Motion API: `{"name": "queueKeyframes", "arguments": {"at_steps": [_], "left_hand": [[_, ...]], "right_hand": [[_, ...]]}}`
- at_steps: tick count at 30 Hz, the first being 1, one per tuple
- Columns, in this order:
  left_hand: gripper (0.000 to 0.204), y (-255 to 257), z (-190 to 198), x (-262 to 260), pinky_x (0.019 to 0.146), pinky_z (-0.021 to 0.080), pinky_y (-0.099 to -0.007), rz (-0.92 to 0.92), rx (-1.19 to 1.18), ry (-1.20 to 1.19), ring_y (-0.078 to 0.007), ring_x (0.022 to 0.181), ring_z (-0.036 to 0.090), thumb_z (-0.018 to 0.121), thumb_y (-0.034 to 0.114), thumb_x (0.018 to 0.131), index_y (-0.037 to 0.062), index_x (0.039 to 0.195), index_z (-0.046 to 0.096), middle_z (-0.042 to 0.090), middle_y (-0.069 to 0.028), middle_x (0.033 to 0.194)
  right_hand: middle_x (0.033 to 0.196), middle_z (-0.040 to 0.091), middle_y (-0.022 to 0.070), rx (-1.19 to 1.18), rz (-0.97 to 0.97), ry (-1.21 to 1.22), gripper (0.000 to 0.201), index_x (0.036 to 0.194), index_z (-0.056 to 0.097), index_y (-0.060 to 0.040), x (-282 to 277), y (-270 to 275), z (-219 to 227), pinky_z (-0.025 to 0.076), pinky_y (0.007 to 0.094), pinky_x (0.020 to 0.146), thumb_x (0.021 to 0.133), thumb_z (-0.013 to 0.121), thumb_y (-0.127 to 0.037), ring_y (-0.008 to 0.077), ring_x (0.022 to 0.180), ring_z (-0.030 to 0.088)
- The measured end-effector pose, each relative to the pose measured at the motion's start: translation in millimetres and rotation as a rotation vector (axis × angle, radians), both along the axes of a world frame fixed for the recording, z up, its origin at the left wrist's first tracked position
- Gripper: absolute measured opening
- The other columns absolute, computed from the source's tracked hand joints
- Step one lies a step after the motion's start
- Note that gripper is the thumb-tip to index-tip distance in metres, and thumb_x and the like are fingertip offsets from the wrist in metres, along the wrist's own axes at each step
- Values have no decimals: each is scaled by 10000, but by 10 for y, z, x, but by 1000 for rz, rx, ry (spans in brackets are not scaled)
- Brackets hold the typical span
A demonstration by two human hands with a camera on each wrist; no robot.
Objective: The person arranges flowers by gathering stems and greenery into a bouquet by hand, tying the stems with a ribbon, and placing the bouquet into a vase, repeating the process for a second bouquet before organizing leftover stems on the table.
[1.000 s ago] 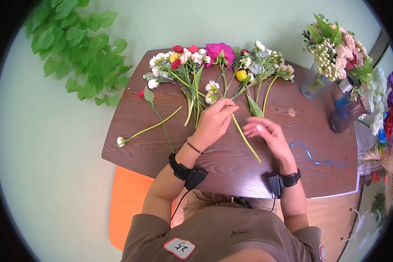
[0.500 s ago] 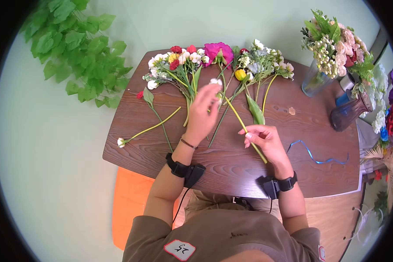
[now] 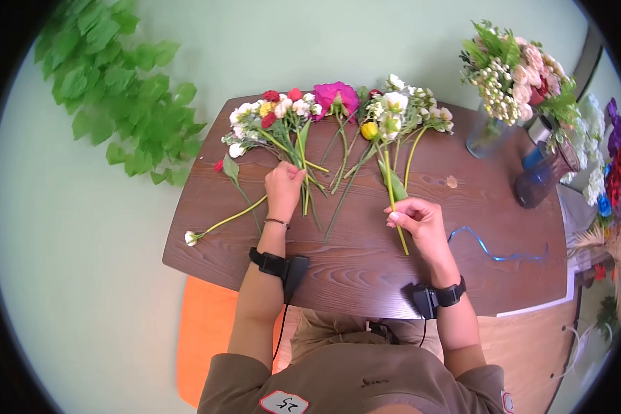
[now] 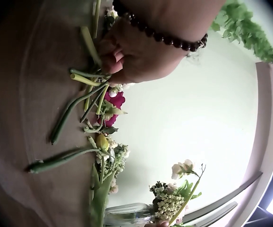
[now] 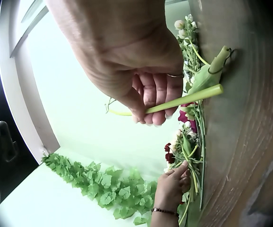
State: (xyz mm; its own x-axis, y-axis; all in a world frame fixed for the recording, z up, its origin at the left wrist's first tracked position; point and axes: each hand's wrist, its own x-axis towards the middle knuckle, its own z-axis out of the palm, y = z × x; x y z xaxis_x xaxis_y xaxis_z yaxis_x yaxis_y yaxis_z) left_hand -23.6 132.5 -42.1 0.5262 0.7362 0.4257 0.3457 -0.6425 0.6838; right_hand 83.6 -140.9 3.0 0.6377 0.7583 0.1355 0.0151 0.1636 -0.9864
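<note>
My right hand (image 3: 419, 219) pinches the yellow-green stem (image 5: 188, 98) of a white flower (image 3: 392, 114) between thumb and fingers, near its lower end. The blossoms point away from me and overlap the right-hand bunch (image 3: 421, 103) in the head view. Over the stems of the left bunch (image 3: 272, 114), my left hand (image 3: 283, 190) has its fingers curled, thumb and forefinger pinching among the stems (image 4: 91, 80). That bunch mixes white, red and yellow blooms. A large magenta flower (image 3: 336, 100) lies between the bunches, and a yellow bud (image 3: 370, 131) is beside the right one.
Left on the brown table (image 3: 476, 276) lie a single white flower (image 3: 191, 238) and a red bud (image 3: 219, 166). A blue ribbon (image 3: 486, 243) curls at right. Behind it stand a dark glass vase (image 3: 537, 181) and a clear vase (image 3: 486, 138) of flowers.
The white flower passed from my left hand to my right, which now holds it more upright. My left hand moved left and down to the left bunch's stems.
</note>
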Motion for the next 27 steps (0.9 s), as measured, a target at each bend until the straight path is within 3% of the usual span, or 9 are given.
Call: {"name": "queueKeyframes", "arguments": {"at_steps": [2, 6, 7, 11, 13, 20, 22, 24, 27], "left_hand": [[225, 6, 21, -18, 624, 503, -372, 31, -4, 23, -307, 657, 642, 742, 174, 710, -15, 738, 624, 644, -156, 678], [176, 55, 9, 15, 608, 504, -360, 70, -145, -29, -269, 636, 650, 698, 144, 727, -20, 744, 637, 646, -147, 668], [155, 74, 2, 0, 532, 484, -310, 50, -253, -56, -185, 548, 620, 666, 119, 756, -31, 770, 630, 641, -114, 656], [113, -1, 134, -11, 458, 425, -230, -31, -396, -307, -84, 486, 536, 636, 76, 805, -30, 821, 600, 617, -60, 665], [68, -126, 232, -6, 434, 366, -176, -240, -492, -502, -33, 494, 471, 586, 24, 854, -18, 898, 557, 580, -18, 687], [86, -745, 572, -41, 448, 364, -168, -610, -595, -525, -40, 552, 497, 568, -21, 865, -6, 937, 523, 562, -14, 721], [94, -920, 620, -52, 465, 393, -170, -701, -474, -517, -57, 575, 527, 570, -35, 860, -13, 935, 519, 563, -23, 732], [104, -1027, 622, -57, 509, 459, -192, -772, -441, -484, -83, 617, 571, 573, -58, 849, -34, 933, 516, 569, -41, 748], [108, -1114, 594, -62, 516, 468, -200, -808, -515, -485, -95, 636, 586, 568, -69, 847, -39, 938, 519, 575, -61, 792]], "right_hand": [[770, 656, 48, 19, -6, 37, 89, 893, 661, 31, -8, 5, 6, 497, 220, 643, 809, 652, 2, 88, 676, 603], [795, 661, 50, 10, -7, -15, 82, 871, 657, 24, 32, -12, -37, 502, 219, 671, 793, 674, 4, 84, 698, 605], [795, 660, 45, 11, -10, -4, 78, 857, 652, 15, 32, -15, -30, 500, 219, 676, 786, 682, 3, 79, 701, 600], [793, 658, 38, 36, -48, 21, 76, 841, 644, 7, 71, -19, -41, 499, 219, 676, 782, 690, -1, 76, 699, 596], [802, 661, 36, 37, -78, 24, 91, 851, 634, -1, 98, -28, -75, 500, 217, 688, 780, 692, 1, 74, 712, 602], [846, 658, 43, 133, -117, 18, 110, 902, 597, 8, 33, 12, -17, 498, 215, 717, 808, 650, 30, 79, 771, 608], [830, 655, 42, 144, -84, -26, 79, 873, 580, 8, 36, -9, -42, 498, 214, 708, 821, 634, 34, 78, 767, 605], [800, 656, 48, 208, -54, 98, 61, 852, 573, 3, -4, 52, -82, 492, 217, 651, 829, 620, 34, 83, 730, 609], [864, 676, 126, 124, -26, 73, 54, 842, 553, -16, -20, 36, -37, 522, 255, 668, 848, 607, -10, 169, 826, 660]]}}
